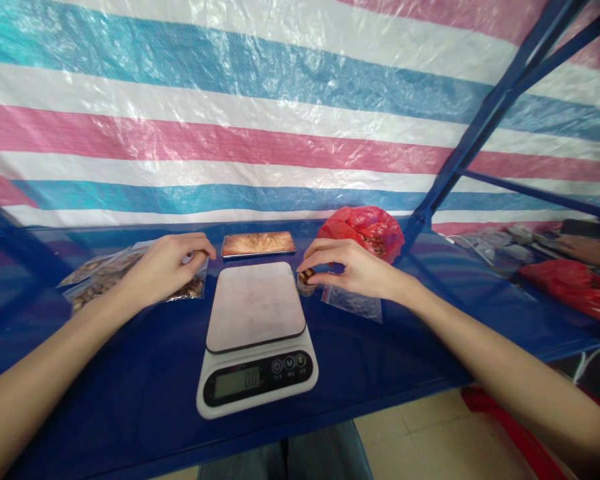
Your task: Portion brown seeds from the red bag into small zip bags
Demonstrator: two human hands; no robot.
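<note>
A white digital kitchen scale (256, 307) lies in front of me on the blue table (145, 380); its display reads 0.0. At the scale's right edge, my right hand (347, 263) has its thumb and fingers around the rim of a small clear cup (307, 288) with brown pieces in it. My left hand (177, 267) rests over clear plastic bags (103, 277) of small brown, shiny pieces, its fingers curled in with nothing visible in them. Beside my right hand, a clear zip bag (355, 307) lies flat, partly covered by the hand.
A phone (259, 244) lies behind the scale. At the back right sits an open red plastic bag (363, 227) with brown pieces inside. Blue metal posts (460, 153) and striped sheeting (260, 113) bound the table. Farther right, another person's hand (590, 250) is near a red bag (575, 287).
</note>
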